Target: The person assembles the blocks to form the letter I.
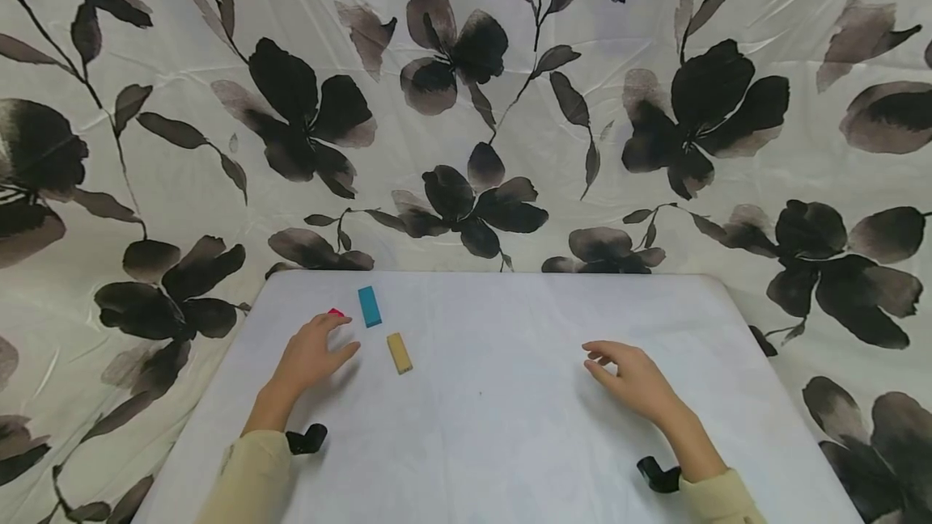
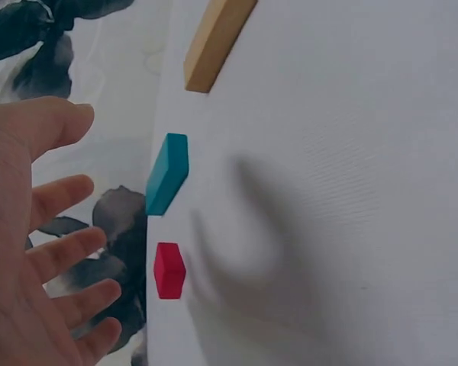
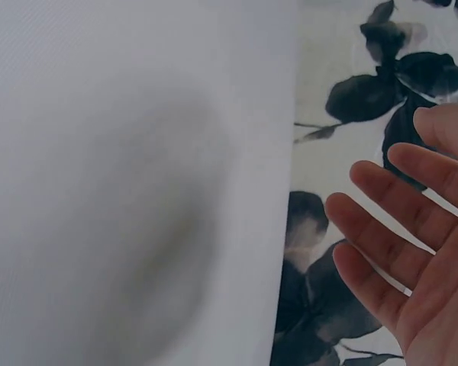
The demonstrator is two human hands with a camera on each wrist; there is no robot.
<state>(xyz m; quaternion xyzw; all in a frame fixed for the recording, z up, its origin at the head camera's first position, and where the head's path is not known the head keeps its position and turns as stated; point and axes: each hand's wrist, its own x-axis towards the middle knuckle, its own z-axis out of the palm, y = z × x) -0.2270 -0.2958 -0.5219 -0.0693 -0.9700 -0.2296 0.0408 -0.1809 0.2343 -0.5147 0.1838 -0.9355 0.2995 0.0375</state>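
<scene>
Above the left part of the white table, my left hand (image 1: 311,352) hovers with spread, relaxed fingers and holds nothing. Its fingers partly cover a small red block (image 1: 336,312) in the head view; the left wrist view shows that red block (image 2: 169,271) whole. Just right of the fingertips lies a blue block (image 1: 370,306), and nearer to me a yellow wooden block (image 1: 399,353). My right hand (image 1: 632,378) is over the right side of the table, fingers loosely bent, nothing in them. In the right wrist view the right hand (image 3: 412,236) has its fingers apart.
The white table (image 1: 495,443) has its far edge against a floral cloth (image 1: 451,136), which also shows on both sides. A black wrist camera (image 1: 307,438) sits by the left wrist, another black camera (image 1: 658,475) by the right.
</scene>
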